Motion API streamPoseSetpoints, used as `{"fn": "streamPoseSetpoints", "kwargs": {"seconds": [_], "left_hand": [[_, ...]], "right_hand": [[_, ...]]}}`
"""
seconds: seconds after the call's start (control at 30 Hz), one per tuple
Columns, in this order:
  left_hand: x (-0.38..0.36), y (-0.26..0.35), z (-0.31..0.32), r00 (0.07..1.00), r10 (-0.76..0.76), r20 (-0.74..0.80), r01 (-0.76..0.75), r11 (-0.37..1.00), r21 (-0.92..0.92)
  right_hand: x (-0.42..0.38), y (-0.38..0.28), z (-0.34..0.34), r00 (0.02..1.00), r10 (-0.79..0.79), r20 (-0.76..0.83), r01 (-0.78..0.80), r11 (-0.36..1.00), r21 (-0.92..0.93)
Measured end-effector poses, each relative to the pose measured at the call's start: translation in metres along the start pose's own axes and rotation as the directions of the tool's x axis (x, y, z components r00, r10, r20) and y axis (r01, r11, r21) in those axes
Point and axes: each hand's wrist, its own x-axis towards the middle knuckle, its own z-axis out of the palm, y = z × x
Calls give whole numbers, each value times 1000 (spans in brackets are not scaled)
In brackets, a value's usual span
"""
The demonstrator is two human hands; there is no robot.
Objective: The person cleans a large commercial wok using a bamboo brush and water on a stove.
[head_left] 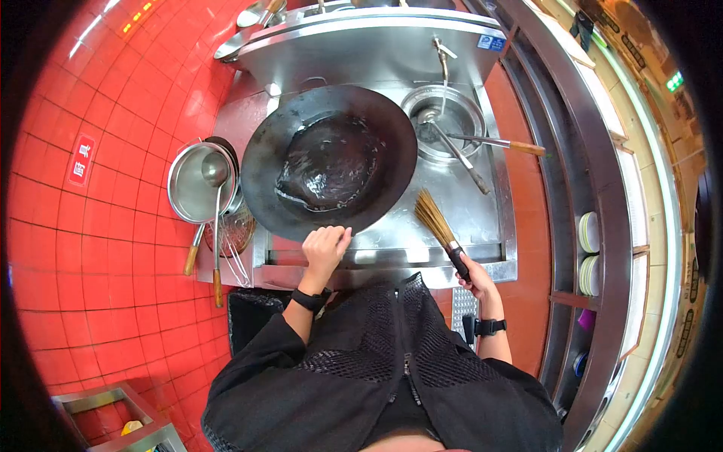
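Note:
A large dark wok (260, 162) sits on the steel stove, with water pooled in its bottom. My left hand (325, 247) is closed at the wok's near rim, its fingers curled over the edge. In my right hand (474, 275) is a bamboo wok brush (434, 218), gripped by its black handle. The bristles point up and left, over the steel top (474, 226) and to the right of the wok, apart from it.
Behind the brush, a round steel pot (407, 105) holds a ladle (463, 162) and a wooden-handled tool (520, 147) under a tap (443, 56). Strainers (181, 184) and another ladle (215, 169) lie left of the wok. Shelves with stacked plates (590, 233) stand at right.

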Motion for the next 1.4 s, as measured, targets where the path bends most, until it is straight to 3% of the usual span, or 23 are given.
{"fn": "streamPoseSetpoints", "kwargs": {"seconds": [0.1, 0.13, 0.2, 0.37, 0.77, 0.93, 1.1, 1.3, 1.4], "left_hand": [[7, 11, -5, 990, 68, -125, -62, 997, 54], [4, 9, -3, 991, 56, -121, -51, 998, 45], [-2, 1, 0, 998, 23, 56, -28, 996, 88], [-1, -5, 5, 999, 46, -3, -46, 999, -18], [27, -19, -9, 981, 153, -122, -146, 987, 60], [82, -25, -43, 975, 176, -135, -174, 984, 29], [144, -31, -64, 982, 84, -169, -87, 996, -13], [225, -43, -87, 999, -35, -6, 35, 999, 27], [256, -55, -92, 999, -27, 21, 29, 998, -58]], "right_hand": [[-1, -4, 3, 1000, 12, 10, -12, 1000, 15], [-4, -3, 1, 1000, 24, 2, -24, 1000, 19], [-6, -7, 3, 998, 47, -34, -47, 999, -12], [1, -16, 9, 1000, 27, 5, -27, 999, -42], [3, -4, 10, 997, 77, 22, -77, 997, 0], [-1, -5, 13, 997, 81, -5, -81, 997, 9], [3, 3, 17, 1000, 24, 13, -25, 998, 56], [-2, 15, 21, 999, -34, 0, 34, 995, 97], [-3, 25, 23, 999, -48, -15, 49, 993, 107]]}}
